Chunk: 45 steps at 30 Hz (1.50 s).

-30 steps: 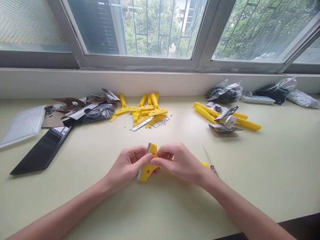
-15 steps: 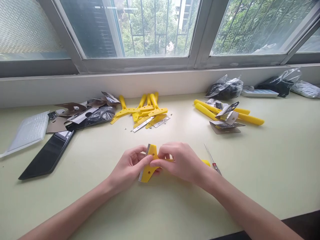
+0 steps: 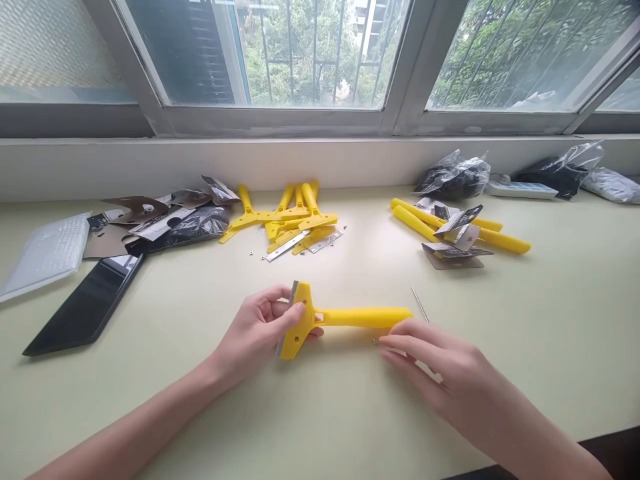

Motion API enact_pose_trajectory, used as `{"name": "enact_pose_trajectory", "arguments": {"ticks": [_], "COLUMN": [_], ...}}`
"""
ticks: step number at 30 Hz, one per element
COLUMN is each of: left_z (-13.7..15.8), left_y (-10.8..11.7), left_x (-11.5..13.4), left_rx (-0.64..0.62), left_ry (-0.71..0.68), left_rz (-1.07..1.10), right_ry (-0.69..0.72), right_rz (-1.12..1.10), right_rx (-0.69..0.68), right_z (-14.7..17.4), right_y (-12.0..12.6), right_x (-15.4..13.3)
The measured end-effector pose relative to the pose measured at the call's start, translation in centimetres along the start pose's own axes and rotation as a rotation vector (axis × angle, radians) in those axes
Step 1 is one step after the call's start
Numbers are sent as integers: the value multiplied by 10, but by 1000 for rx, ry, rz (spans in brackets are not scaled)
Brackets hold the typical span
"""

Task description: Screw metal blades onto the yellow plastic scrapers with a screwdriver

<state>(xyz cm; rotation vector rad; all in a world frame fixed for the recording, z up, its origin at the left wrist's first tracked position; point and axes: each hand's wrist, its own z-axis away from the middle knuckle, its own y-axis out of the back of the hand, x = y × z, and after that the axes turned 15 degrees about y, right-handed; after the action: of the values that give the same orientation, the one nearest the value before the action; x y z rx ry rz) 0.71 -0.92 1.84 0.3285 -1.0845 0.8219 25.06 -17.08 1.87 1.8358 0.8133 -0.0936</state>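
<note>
My left hand [image 3: 273, 322] is closed around the head of a yellow scraper [image 3: 367, 317], thumb on its face and fingers behind. A metal blade edge runs along the head's left side, and two holes show in its face. The scraper's long handle points right. Below the handle's end, my right hand [image 3: 425, 357] has its fingertips drawn together at a tiny metal fastener [image 3: 375, 341], too small to tell whether screw or nut. A screwdriver [image 3: 420, 304] lies behind my right hand, with only its shaft showing.
Several yellow scrapers [image 3: 300, 217] with loose blades and small metal bits lie at the back middle. Yellow handles [image 3: 413, 223] and folded cards [image 3: 457, 257] are at back right. Cardboard packaging [image 3: 165, 227], a black sheath-like piece [image 3: 83, 307] and bubble wrap [image 3: 47, 257] lie left.
My right hand has let go of the scraper near its head and moved right and down to the tiny fastener. The handle is now uncovered. My left hand keeps its hold.
</note>
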Motion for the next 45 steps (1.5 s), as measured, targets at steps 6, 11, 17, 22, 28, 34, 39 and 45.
{"name": "enact_pose_trajectory", "arguments": {"ticks": [6,11,17,22,28,34,39,45], "left_z": [2,2,3,4,1,0,2,4], "left_y": [-1,0,-1,-3,-2,-1,-2,-3], "left_x": [-4,-7,-5,-5,-8,-11,-11,-9], "left_rx": [-15,-48,-56,-66,-84,-135,-127,-113], "left_ry": [-36,-57,-70,-115,-123,-144,-150,-171], "left_rz": [-3,3,-7,-24,5,51,67,44], "right_ry": [-81,48,114,56,-213,-215,-226,-373], "right_rz": [70,193,-62,-343,-568,-480,-447,-523], "right_rx": [-74,-80,-66,194,193,224,194,89], "right_z": [1,-11,-37,-79,-100,-100,-100,-107], "right_y": [-18,-16,-6,-16,-37,-40,-39,-32], "right_x": [6,7,-19,-27,-13,-15,-18,-14]}}
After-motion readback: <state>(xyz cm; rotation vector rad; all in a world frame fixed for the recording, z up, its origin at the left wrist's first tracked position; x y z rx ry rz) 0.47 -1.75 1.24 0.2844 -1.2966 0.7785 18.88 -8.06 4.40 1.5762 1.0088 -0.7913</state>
